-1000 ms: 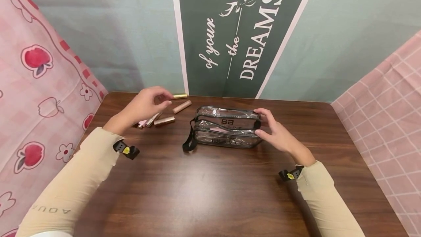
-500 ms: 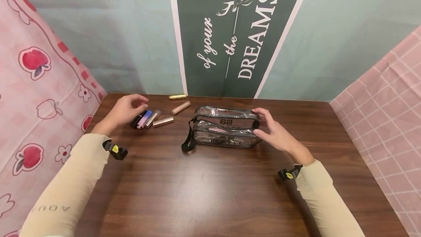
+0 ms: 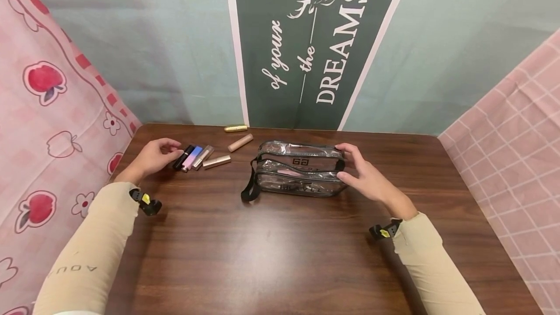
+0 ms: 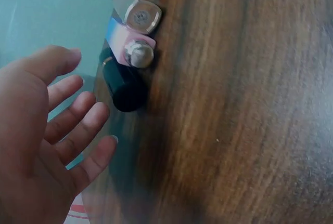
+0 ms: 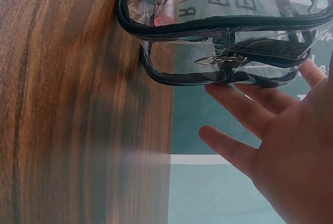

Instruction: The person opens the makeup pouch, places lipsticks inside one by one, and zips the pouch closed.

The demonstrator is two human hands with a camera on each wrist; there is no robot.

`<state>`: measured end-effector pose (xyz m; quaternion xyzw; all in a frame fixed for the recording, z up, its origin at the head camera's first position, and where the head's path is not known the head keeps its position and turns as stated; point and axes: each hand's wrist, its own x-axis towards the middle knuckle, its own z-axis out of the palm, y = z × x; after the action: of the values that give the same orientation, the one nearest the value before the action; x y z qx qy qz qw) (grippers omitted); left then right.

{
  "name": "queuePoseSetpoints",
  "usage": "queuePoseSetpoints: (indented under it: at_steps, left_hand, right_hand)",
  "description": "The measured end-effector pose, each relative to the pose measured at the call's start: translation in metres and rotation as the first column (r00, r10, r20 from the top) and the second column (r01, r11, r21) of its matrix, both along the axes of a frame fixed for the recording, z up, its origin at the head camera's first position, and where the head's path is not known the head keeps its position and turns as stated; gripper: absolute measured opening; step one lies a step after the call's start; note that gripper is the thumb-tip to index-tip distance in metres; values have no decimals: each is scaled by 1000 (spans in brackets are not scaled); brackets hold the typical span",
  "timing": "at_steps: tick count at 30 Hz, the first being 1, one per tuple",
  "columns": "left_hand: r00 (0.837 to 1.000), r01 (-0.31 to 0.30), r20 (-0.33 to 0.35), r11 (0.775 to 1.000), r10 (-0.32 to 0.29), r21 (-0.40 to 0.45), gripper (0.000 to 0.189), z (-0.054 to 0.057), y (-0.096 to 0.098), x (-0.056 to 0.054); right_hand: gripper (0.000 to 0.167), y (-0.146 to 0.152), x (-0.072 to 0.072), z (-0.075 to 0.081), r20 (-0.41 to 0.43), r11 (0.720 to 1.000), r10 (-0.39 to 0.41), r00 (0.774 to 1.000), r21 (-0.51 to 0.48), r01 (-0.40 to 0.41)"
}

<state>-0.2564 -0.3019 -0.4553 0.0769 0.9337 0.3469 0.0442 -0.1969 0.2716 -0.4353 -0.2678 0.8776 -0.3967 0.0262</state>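
Note:
My left hand (image 3: 153, 157) is beside a black lipstick tube (image 3: 183, 156) at the left of the table. In the left wrist view its fingers are loosely bent and hold nothing, just short of the black tube. A blue-and-pink tube (image 3: 192, 157) and a clear-ended lipstick tube (image 3: 203, 156) lie side by side next to the black one. My right hand (image 3: 365, 176) holds the right end of a clear, black-trimmed toiletry bag (image 3: 302, 169), thumb at the near corner and fingers at the far one. Through the plastic, pink and dark items show inside.
Right of the row lie a rose-gold tube (image 3: 217, 161), a pinkish tube (image 3: 240, 143) and a gold tube (image 3: 236, 128) by the back edge. A black wrist strap (image 3: 250, 191) hangs from the bag's left end. Fabric curtains (image 3: 183, 52) stand behind and at both sides.
My left hand has drawn back to the left and toward me, from above the tubes to beside the black one, uncovering the row. My right hand and the bag have stayed in place.

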Motion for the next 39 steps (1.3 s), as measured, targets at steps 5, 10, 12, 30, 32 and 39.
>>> queuePoseSetpoints:
  at_steps: [5,10,12,30,32,39]
  left_hand:
    - [1000,11,10,1000,-12,18,42,-5,1,-1]
    - [1000,25,14,1000,-25,18,43,-11,3,-3]
    - [1000,25,10,1000,-25,11,41,-12,3,-3]
    - [999,44,16,999,-44,8,33,-14,4,-6]
    - [999,41,21,999,-42,6,32,-13,4,-6]
    - [999,31,38,1000,-31,1,33,-12,5,-6]
  right_hand:
    - [69,0,0,0,1,1000,-8,1000,2,8]
    - [69,0,1,1,14,1000,-11,1000,-3,11]
    - [69,-1,1,2,17,1000,-10,1000,-5,10]
    - [68,0,-1,3,3,1000,2,1000,-5,-2]
    - [69,0,-2,3,4,1000,5,1000,-6,-5]
    - [69,1,-4,4,3,1000,10,1000,-4,-10]
